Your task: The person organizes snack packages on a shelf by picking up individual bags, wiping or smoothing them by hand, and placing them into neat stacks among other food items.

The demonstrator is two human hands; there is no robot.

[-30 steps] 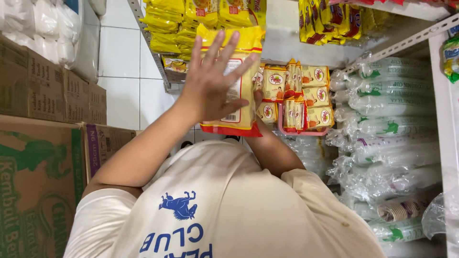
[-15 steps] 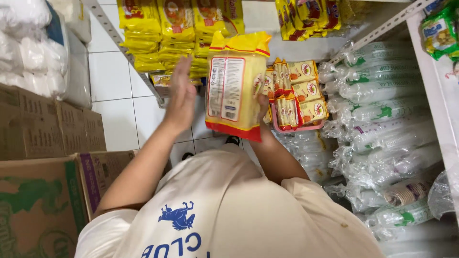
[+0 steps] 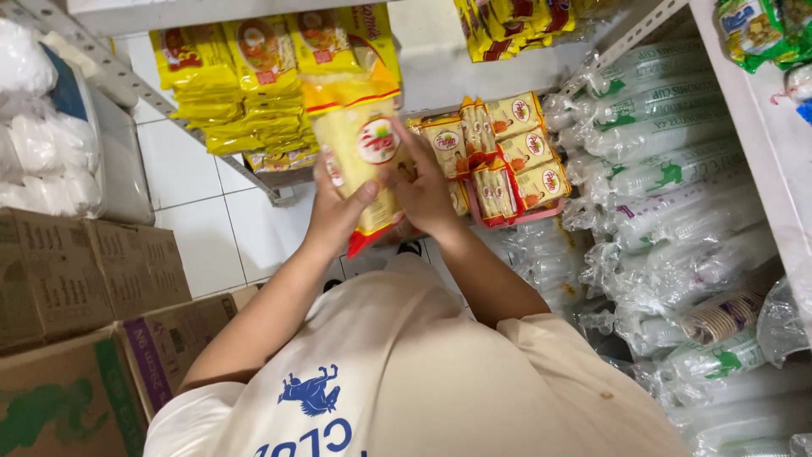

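A tall yellow packet with red edges and a round picture on its front (image 3: 362,144) is held upright in front of me by both hands. My left hand (image 3: 337,213) grips its left side, thumb across the front. My right hand (image 3: 420,188) covers its right side and lower half with spread fingers. Just beyond the packet lie stacks of small yellow sachet packs (image 3: 499,148) on a low shelf.
Yellow packets (image 3: 245,85) hang in rows on the white shelf rack (image 3: 110,72) above left. Sleeves of clear plastic cups (image 3: 668,195) pile up on the right. Brown cardboard boxes (image 3: 76,279) and bags of white goods (image 3: 42,144) stand at left over white floor tiles.
The packet was turned from its printed back to its picture front. My left hand went from flat and raised to gripping its side, and my right hand came onto the front.
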